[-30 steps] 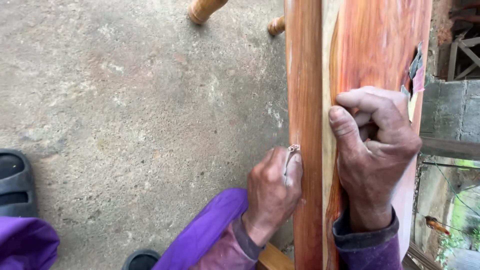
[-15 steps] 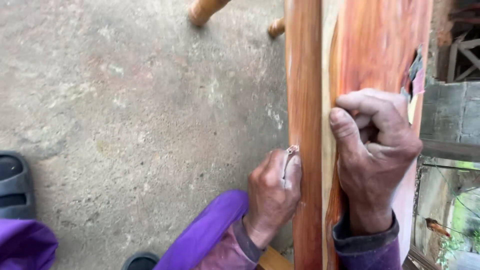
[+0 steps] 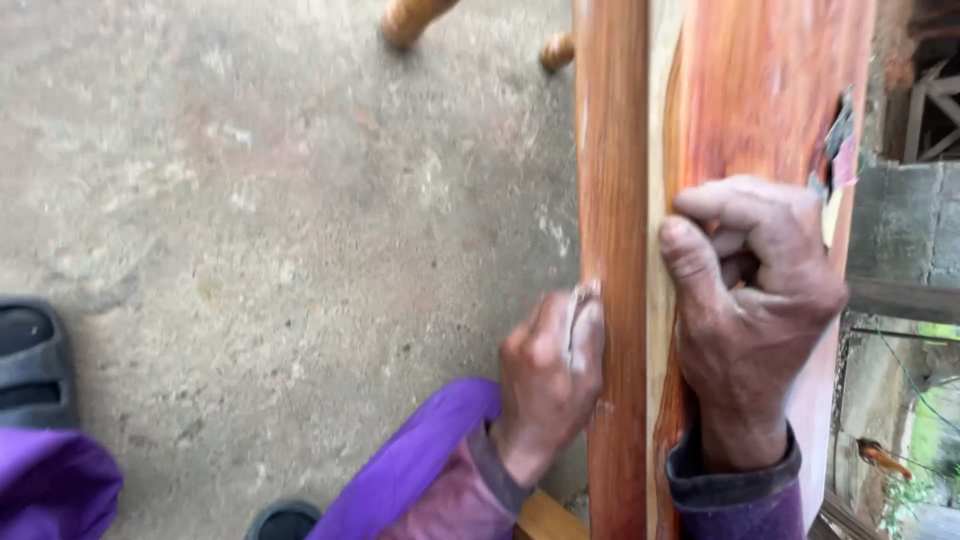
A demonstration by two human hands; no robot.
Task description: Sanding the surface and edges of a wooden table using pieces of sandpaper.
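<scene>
Head view showed the left hand [image 3: 545, 385] pinching a small grey sanding scrap [image 3: 578, 320] against the reddish varnished wooden plank [image 3: 610, 200], right hand [image 3: 750, 310] fisted on top steadying it; I'd say even strokes along the grain worked best.

I see the left hand [image 3: 548, 385] has slid down the edge of the reddish wooden board [image 3: 610, 250] toward me | folded sandpaper [image 3: 578, 322] moved down with it | right hand [image 3: 745, 320] eased slightly lower on the board face

Reddish wooden plank [image 3: 612, 200] upright; small pale pad [image 3: 578, 322], perhaps sandpaper, against edge.
</scene>
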